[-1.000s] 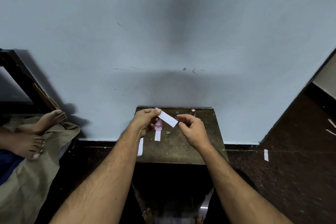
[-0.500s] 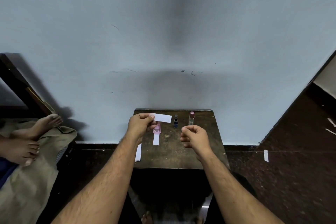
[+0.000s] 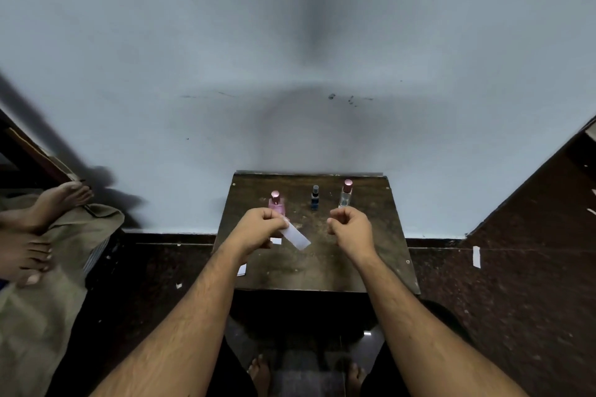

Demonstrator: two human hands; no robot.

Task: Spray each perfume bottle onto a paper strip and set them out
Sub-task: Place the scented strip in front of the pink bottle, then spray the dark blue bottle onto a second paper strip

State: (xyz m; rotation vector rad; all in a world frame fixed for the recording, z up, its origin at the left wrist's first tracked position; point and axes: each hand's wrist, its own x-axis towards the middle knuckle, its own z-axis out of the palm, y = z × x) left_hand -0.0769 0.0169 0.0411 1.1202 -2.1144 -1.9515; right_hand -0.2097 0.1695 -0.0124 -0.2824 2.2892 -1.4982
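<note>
Two hands work over a small dark table [image 3: 371, 267] set against a pale wall [image 3: 290, 58], and the description runs from the near edge outward. Nearest, a white strip [image 3: 242, 269] overhangs the table's left edge by the left forearm; whether it has been sprayed cannot be told. Next, the left hand [image 3: 254, 230] pinches one end of a plain white paper strip [image 3: 298, 236] between thumb and fingers; the strip slants down to the right, apparently just above the tabletop. Beneath the same hand a further scrap of white paper [image 3: 276, 241] shows, mostly hidden, lying in front of the pink bottle. The right hand [image 3: 351, 230] hovers level with the left, fingers curled with nothing in them, near the clear bottle. Farthest, three perfume bottles stand upright in a row, well apart: a squat pink bottle [image 3: 276, 205] at left, a slim dark blue bottle [image 3: 315, 197] in the middle, and a tall clear bottle [image 3: 346, 194] with a rose cap at right. Judged from this layout, one strip at most has been set out, by the pink bottle. The held strip looks unsprayed, so two bottles probably remain.
</note>
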